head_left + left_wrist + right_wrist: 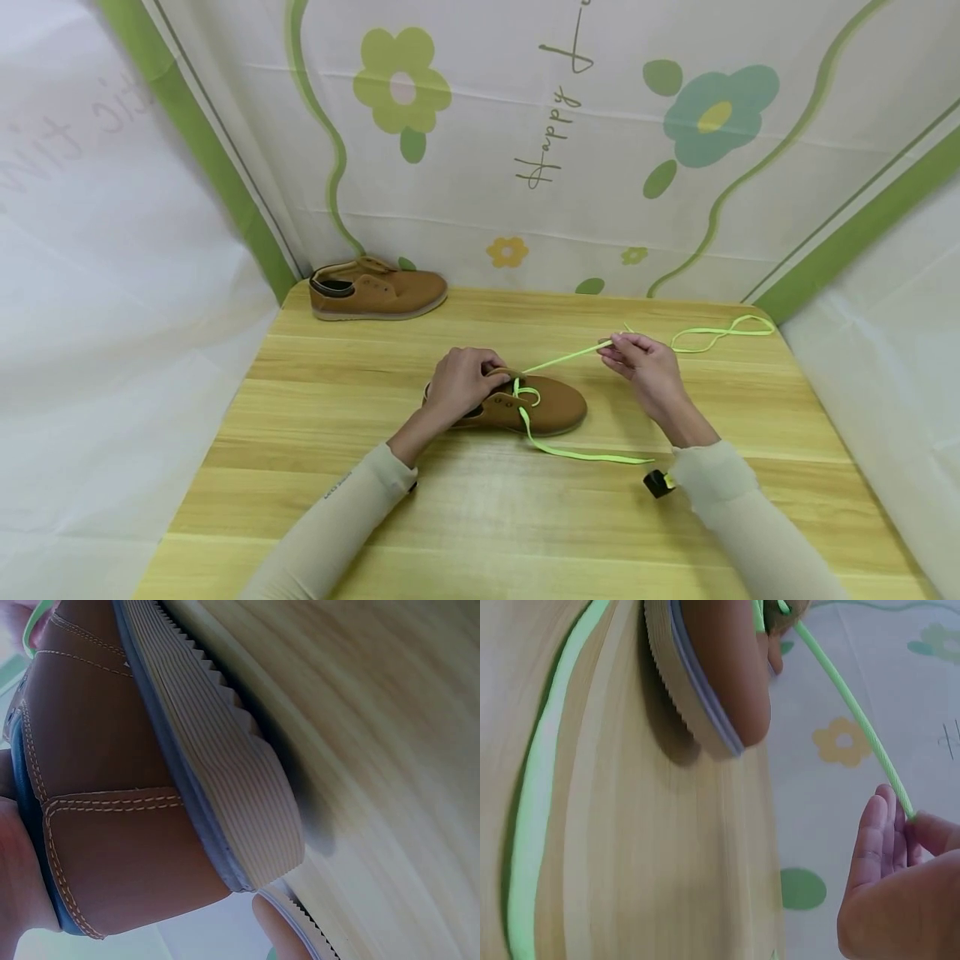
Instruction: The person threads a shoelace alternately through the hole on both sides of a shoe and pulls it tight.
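Observation:
A brown shoe (558,406) sits on the wooden table, toe to the right. My left hand (459,379) reaches over its opening and holds the upper near the eyelets, fingers and thumb at the far flap. From that flap a neon-green shoelace (566,358) runs taut up to my right hand (651,371), which pinches it between thumb and fingers. Another length of lace loops over the tongue and trails from the near flap onto the table. The right wrist view shows the pinched lace (855,712) stretched straight. In the left wrist view the shoe's heel and ribbed sole (225,765) hide most of the hand.
A second brown shoe (405,293), with no lace in its eyelets, stands at the table's back left. Another neon-green lace (720,333) lies in loops at the back right. A white flowered curtain (480,200) hangs behind the table (480,517), with white fabric at both sides.

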The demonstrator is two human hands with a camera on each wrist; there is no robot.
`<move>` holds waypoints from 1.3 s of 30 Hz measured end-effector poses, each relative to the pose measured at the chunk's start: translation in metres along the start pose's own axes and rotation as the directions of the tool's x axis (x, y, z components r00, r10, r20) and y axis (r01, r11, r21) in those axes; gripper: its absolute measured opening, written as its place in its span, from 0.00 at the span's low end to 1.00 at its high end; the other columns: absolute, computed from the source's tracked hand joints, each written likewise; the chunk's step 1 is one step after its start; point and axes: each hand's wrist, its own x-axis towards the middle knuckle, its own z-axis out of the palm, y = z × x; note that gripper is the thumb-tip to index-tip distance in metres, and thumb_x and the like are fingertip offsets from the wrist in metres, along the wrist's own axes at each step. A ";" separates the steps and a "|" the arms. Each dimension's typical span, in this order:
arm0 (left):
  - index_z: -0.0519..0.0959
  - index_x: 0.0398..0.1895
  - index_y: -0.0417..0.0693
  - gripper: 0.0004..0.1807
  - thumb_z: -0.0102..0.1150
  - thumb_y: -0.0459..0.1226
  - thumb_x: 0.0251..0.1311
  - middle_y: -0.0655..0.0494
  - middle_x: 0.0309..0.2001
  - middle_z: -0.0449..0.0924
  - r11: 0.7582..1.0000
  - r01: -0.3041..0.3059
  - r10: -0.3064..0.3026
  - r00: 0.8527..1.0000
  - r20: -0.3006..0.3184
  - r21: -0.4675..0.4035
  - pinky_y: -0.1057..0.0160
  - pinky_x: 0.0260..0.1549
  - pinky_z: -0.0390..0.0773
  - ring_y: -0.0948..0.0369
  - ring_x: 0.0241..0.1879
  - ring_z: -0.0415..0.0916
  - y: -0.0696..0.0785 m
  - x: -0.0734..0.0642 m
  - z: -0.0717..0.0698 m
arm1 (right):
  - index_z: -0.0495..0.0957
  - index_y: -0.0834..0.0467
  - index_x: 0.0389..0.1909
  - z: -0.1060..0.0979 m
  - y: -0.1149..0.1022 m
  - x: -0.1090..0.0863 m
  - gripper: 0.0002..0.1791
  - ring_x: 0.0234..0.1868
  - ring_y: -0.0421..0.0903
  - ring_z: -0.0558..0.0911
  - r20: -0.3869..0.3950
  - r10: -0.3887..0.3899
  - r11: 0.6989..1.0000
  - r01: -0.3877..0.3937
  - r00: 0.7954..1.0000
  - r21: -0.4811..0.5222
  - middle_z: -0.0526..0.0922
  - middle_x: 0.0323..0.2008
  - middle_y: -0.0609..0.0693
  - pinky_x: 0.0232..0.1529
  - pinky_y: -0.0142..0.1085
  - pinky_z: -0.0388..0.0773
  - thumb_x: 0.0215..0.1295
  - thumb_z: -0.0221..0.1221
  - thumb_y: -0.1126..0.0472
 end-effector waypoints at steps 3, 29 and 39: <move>0.92 0.36 0.53 0.03 0.77 0.40 0.62 0.62 0.30 0.89 1.000 -0.004 0.004 1.000 -0.009 0.001 0.66 0.26 0.78 0.68 0.25 0.80 0.000 0.000 0.000 | 0.82 0.65 0.44 -0.009 -0.004 -0.003 0.06 0.42 0.45 0.92 -0.044 0.009 0.998 -0.006 0.999 0.064 0.90 0.41 0.53 0.50 0.35 0.86 0.75 0.63 0.66; 0.92 0.37 0.53 0.03 0.77 0.40 0.62 0.61 0.30 0.89 1.000 -0.014 0.014 1.000 -0.015 -0.004 0.67 0.25 0.78 0.69 0.25 0.80 -0.002 0.000 0.000 | 0.87 0.62 0.38 -0.060 -0.011 -0.021 0.06 0.36 0.46 0.92 -0.290 0.077 0.988 -0.033 0.954 0.153 0.90 0.32 0.55 0.46 0.35 0.87 0.75 0.62 0.68; 0.92 0.36 0.53 0.03 0.77 0.40 0.62 0.62 0.30 0.89 1.000 -0.018 0.017 1.000 -0.019 -0.015 0.67 0.25 0.78 0.69 0.25 0.80 -0.001 0.000 0.001 | 0.87 0.61 0.39 -0.072 -0.009 -0.025 0.04 0.36 0.47 0.92 -0.368 0.092 0.979 -0.016 0.925 0.205 0.89 0.33 0.55 0.45 0.35 0.87 0.74 0.63 0.69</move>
